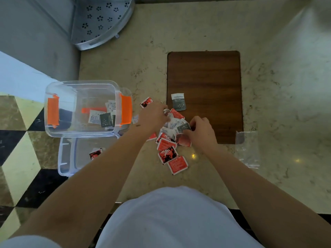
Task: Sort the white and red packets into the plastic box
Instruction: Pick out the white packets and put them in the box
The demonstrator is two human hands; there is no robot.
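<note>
**Sorting begun, most of the pile left**

On the counter, your pile (172, 138) of red and white packets lies between your hands, just right of the box (80, 108). A few whites sit in the box; one red (95, 153) is on the lid (71, 156). Left hand (154, 116) is curled over the pile's top; right hand (200, 130) pinches a packet, I judge. Stray white (178, 102) on the board (204, 83). Plastic bag (248, 149) lies clear.

Fingertips of the left hand (153, 114) and right hand (200, 130) buried in the heap of small red and white packets (172, 140), grips unreadable, packet print too small to read, perforated grey metal rack (100, 20) cut by the top edge, red packet (95, 153) partly behind the left forearm
</note>
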